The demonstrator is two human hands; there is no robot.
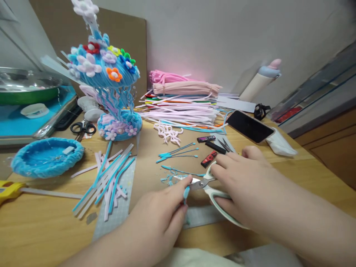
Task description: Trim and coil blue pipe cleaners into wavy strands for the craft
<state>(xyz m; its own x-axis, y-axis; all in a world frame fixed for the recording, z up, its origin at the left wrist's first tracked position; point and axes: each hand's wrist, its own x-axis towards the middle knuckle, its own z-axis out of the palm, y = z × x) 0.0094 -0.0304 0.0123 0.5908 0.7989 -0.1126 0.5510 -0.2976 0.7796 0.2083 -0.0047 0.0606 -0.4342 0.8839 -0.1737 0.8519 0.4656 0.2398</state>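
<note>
My left hand (164,213) pinches a short blue pipe cleaner piece (186,193) between thumb and fingers. My right hand (244,185) grips white-handled scissors (215,193), whose blades (196,183) meet the top of that blue piece. Just beyond the blades, blue trimmings (172,174) lie scattered on the brown cardboard mat (150,148). Thin trimmed blue stems (178,151) lie further back on the mat.
A tall blue pipe-cleaner sculpture with flowers (111,85) stands at the back left. A fuzzy blue dish (47,155), loose blue and white strips (111,178), black scissors (82,128), a pipe cleaner stack (183,100), a phone (249,126) and a yellow tool (11,189) surround the mat.
</note>
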